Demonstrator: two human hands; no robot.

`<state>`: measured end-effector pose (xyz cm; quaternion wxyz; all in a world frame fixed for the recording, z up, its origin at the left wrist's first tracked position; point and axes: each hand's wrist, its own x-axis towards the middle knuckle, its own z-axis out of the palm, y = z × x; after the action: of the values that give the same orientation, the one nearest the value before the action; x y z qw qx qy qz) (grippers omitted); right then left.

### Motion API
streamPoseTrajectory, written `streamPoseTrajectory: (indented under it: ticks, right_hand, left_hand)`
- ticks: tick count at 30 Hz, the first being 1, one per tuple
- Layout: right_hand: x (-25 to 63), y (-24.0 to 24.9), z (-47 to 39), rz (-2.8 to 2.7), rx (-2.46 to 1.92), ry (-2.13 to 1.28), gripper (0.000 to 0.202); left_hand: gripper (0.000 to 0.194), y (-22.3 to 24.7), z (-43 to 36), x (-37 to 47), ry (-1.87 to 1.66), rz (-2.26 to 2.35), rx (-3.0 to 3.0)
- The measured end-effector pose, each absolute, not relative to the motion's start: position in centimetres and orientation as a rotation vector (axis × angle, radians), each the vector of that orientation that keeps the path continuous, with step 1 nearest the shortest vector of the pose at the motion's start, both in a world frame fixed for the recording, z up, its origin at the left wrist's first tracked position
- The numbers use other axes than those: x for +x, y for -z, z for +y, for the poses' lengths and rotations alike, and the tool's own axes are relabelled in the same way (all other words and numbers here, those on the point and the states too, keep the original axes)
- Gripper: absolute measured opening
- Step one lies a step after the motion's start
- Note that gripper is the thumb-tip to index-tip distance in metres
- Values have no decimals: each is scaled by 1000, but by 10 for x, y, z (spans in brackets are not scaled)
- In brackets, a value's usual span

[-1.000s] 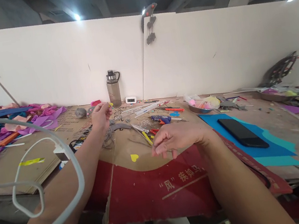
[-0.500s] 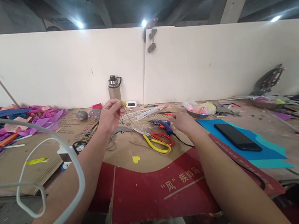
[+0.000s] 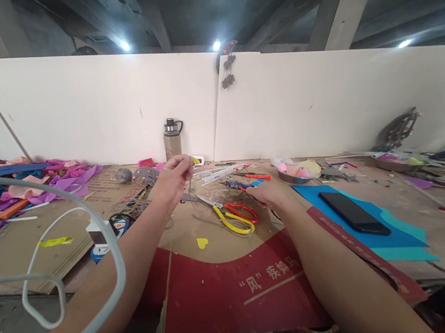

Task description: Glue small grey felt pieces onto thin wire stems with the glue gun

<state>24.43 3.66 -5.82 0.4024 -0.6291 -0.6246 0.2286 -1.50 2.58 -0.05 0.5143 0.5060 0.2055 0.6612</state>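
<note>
My left hand (image 3: pixel 177 176) is raised over the cardboard, thumb and fingers pinched on a small yellow piece (image 3: pixel 195 160). A thin grey cord (image 3: pixel 190 185) hangs below those fingers. Lower and to the right, my right hand (image 3: pixel 266 190) closes round the handle of a blue glue gun (image 3: pixel 239 184), whose nozzle points left. Between the hands lie scissors (image 3: pixel 235 221) with one yellow and one red handle, blades partly apart. A yellow paper heart (image 3: pixel 202 243) rests on the cardboard (image 3: pixel 182 234) nearer me.
A bottle (image 3: pixel 172 139) stands by the white partition (image 3: pixel 90 108). A phone (image 3: pixel 354 213) lies on blue sheets (image 3: pixel 402 236) at the right. Coloured scraps (image 3: pixel 48 185) are heaped at the left. A white cable (image 3: pixel 117 262) loops close to my left arm. A red-handled tool (image 3: pixel 258 176) lies behind the glue gun.
My right hand has come down from beside the red-handled tool onto the glue gun's handle. My left hand still pinches the yellow piece. The view has tilted slightly upward.
</note>
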Motion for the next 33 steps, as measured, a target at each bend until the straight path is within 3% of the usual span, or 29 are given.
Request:
streamPoseTrajectory:
  ticks: [7,11,15,23,33]
  right_hand:
    - [214,32,21,-1240,-1264,-816,13]
    - [200,15,4,-1145,-944,-962,27]
    - [195,8,-9,-1174,-804,-1088,25]
    - [184,10,-16,-1389,-731,-946,32]
    - [180,11,-28,-1630,-803,-540,32]
  left_hand:
    - [16,5,29,-15,-1622,518,1197]
    - [17,6,32,-17,-1621,518,1116]
    - [19,7,35,-20,-1638,542,1091]
    - [13,6,32,-20,-1856,735,1476]
    - [18,-4,23,-14,-1706,628,1143]
